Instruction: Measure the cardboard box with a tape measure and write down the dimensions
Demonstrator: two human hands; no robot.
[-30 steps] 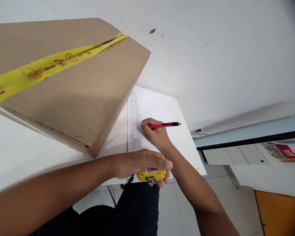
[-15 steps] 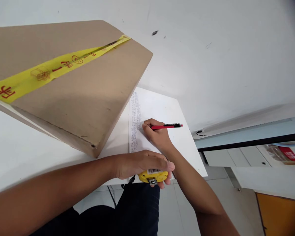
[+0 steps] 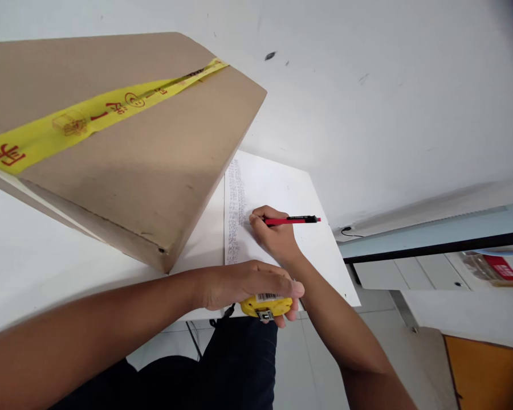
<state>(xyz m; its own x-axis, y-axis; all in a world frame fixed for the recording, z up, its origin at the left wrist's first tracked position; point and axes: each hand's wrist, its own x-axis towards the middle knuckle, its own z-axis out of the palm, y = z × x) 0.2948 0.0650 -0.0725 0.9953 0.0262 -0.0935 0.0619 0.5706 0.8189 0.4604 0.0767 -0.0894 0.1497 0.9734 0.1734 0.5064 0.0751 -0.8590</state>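
Observation:
My right hand (image 3: 276, 232) is closed around a red and black pen (image 3: 294, 220), resting on a white sheet of paper (image 3: 277, 179). The pen's tip is hidden behind my fingers, beside columns of small handwriting near the sheet's left side. Closer to me, at the table's front edge, my left hand (image 3: 250, 282) grips a yellow tape measure (image 3: 267, 306) with a barcode label and a metal hook at its mouth. No blade is seen pulled out. A large cardboard box (image 3: 154, 154) stands to the left of the paper.
Yellow tape (image 3: 89, 117) with red print runs across the box. The white table (image 3: 38, 245) shows beneath it, and a white wall (image 3: 389, 102) rises behind. To the right are white drawers (image 3: 427, 269) and a tub with a red label (image 3: 502, 266).
My right hand and the pen have shifted slightly to the right along the paper. The view has moved a little. My left hand keeps its hold on the tape measure.

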